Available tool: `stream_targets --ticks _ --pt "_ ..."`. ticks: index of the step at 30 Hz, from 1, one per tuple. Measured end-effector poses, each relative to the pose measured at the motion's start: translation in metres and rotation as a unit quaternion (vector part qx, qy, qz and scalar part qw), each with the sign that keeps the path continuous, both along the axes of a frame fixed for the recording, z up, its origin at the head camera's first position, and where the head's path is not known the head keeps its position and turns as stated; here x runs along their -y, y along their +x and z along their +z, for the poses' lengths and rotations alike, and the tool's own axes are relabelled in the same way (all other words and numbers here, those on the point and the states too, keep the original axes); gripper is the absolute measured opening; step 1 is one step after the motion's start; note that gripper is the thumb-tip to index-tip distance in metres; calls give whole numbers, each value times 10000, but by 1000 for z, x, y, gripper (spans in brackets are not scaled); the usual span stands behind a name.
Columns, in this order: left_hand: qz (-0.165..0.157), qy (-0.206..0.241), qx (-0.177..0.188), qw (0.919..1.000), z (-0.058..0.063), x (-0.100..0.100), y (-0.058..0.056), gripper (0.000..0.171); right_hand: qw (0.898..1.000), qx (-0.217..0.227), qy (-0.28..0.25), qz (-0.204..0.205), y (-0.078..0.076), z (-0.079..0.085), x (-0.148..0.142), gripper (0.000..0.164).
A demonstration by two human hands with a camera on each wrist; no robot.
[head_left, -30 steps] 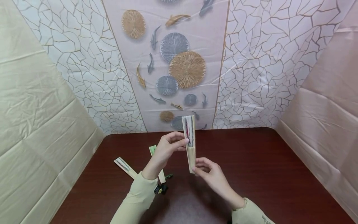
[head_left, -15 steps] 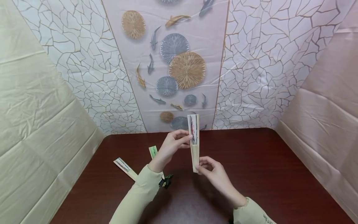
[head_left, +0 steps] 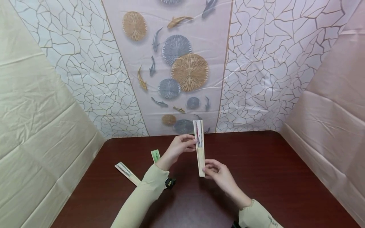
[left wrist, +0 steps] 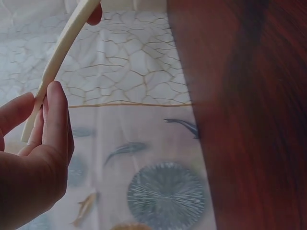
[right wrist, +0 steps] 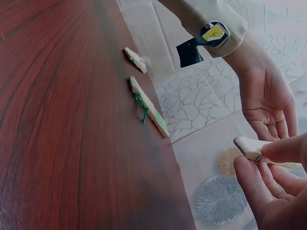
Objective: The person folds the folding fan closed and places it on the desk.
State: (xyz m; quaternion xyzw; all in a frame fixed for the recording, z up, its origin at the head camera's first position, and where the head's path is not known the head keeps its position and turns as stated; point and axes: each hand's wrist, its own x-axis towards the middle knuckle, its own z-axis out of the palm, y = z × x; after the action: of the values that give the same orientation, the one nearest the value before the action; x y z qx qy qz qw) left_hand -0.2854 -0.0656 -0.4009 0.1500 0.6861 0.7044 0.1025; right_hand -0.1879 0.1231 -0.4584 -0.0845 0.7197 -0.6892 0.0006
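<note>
A folded hand fan (head_left: 201, 160), with pale ribs and a white, red and grey painted leaf, is held upright above the table. My left hand (head_left: 178, 147) pinches its leaf part between thumb and fingers. Lower down, my right hand (head_left: 220, 174) grips the narrow pivot end; a small metal rivet shows there in the right wrist view. In the left wrist view the fan (left wrist: 62, 48) appears edge-on, with the left hand (left wrist: 45, 163) around its tip.
A green-tipped folded fan (head_left: 155, 155) with a green tassel (right wrist: 140, 103) lies partly behind the left forearm. Farther left lies another folded fan (head_left: 127, 173) with a grey painted leaf. Patterned cloth stands behind the dark red table (head_left: 256, 164).
Both hands and the fan have shifted a little to the right. The held fan looks slimmer, its ribs closer together. The two fans on the table have stayed put.
</note>
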Motion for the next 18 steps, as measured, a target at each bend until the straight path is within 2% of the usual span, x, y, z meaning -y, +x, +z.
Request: stream_targets --ticks 9,18 --pt "-31 -140 328 9994 -22 -5 -14 33 9996 268 30 63 -7 -10 -5 40" --pt "-176 -466 595 9970 -38 -12 -23 41 9982 585 126 40 -13 -15 -10 41"
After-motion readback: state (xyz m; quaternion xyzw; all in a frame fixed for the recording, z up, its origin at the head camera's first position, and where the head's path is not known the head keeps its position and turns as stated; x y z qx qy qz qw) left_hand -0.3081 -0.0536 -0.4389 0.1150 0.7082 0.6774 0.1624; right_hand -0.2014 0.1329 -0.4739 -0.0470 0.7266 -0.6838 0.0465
